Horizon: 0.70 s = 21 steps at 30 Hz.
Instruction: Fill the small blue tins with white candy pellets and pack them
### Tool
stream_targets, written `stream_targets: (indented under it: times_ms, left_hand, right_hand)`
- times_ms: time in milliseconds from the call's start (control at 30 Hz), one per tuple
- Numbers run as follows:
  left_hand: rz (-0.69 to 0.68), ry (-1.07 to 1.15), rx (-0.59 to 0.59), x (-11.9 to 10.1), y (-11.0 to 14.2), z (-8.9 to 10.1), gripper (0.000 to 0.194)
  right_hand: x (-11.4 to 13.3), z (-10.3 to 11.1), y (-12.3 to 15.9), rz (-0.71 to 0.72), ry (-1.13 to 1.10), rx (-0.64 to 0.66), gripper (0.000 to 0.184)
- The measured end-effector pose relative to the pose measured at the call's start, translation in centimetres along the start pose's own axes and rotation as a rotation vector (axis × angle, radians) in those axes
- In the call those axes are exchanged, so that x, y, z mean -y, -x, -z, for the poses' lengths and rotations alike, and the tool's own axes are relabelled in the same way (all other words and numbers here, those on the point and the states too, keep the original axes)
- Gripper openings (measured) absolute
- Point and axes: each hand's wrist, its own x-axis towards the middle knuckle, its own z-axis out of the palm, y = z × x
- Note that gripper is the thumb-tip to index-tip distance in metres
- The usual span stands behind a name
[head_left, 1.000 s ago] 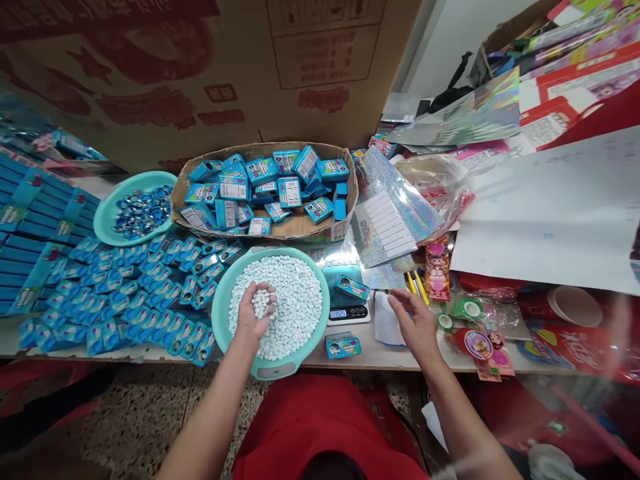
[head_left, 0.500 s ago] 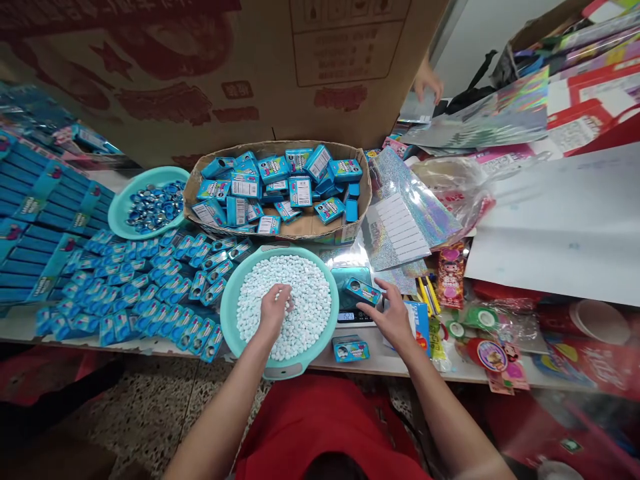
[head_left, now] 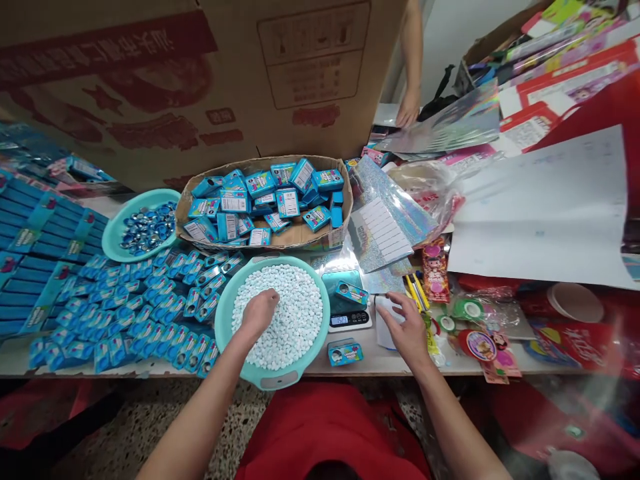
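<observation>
A turquoise bowl [head_left: 273,383] full of small white candies [head_left: 295,320] sits in front of me. My left hand [head_left: 259,313] is over the candies, its fingers curled in; whatever they hold is hidden. A digital scale [head_left: 357,320] stands right of the bowl with a blue candy box [head_left: 351,292] tilted on its pan. Another blue box [head_left: 345,353] lies in front of the scale. Just right of the scale, my right hand [head_left: 407,327] has its fingers apart, above or against a white paper-like piece [head_left: 384,323]; I cannot tell if they touch.
Behind the bowl, a cardboard tray [head_left: 295,239] holds several blue boxes. Rows of small blue boxes [head_left: 145,307] cover the left, beside a bowl of shiny caps [head_left: 113,233]. A large carton [head_left: 225,80] rises behind. Another person's hand [head_left: 410,107] is by holographic sheets [head_left: 450,123].
My right hand has drawn away from the box on the scale, to the right and slightly down. My left hand stays over the candies, its fingers more curled. The view has shifted.
</observation>
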Motion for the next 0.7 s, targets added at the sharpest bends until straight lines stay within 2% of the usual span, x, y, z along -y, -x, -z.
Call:
stream_targets:
  times_ms: [100, 167, 233, 333, 433, 533, 600, 700]
  left_hand:
    - [-0.046, -0.074, -0.003, -1.1, -0.2, -0.4, 0.015]
    - [-0.028, -0.075, 0.034, -1.7, -0.4, -1.1, 0.015]
    - [-0.003, -0.053, 0.101, -2.4, -0.5, -2.2, 0.02]
    - [-0.011, -0.044, 0.226, -4.1, -0.2, -4.9, 0.024]
    - [-0.219, -0.241, 0.334, -6.5, 0.1, -8.1, 0.016]
    - [-0.508, -0.574, 0.317, -8.4, 0.2, -10.6, 0.013]
    - [-0.607, -0.729, 0.3, -8.9, 0.0, -11.6, 0.018]
    - [-0.678, -0.864, 0.314, -8.9, 0.0, -12.2, 0.024]
  right_hand:
    - [-0.5, 1.1, 0.7, -0.053, -0.005, -0.036, 0.033]
    - [-0.9, 1.7, 1.2, -0.081, -0.004, -0.053, 0.033]
    - [-1.3, 2.1, 1.6, -0.108, -0.013, -0.069, 0.033]
    - [-1.7, 2.6, 2.1, -0.146, -0.029, -0.086, 0.034]
    - [-2.1, 2.9, 2.4, -0.179, -0.06, -0.093, 0.035]
    - [-2.6, 3.2, 2.6, -0.21, -0.089, -0.077, 0.035]
    - [-2.9, 3.5, 2.7, -0.225, -0.095, -0.071, 0.034]
    - [-3.3, 4.0, 3.0, -0.248, -0.097, -0.077, 0.034]
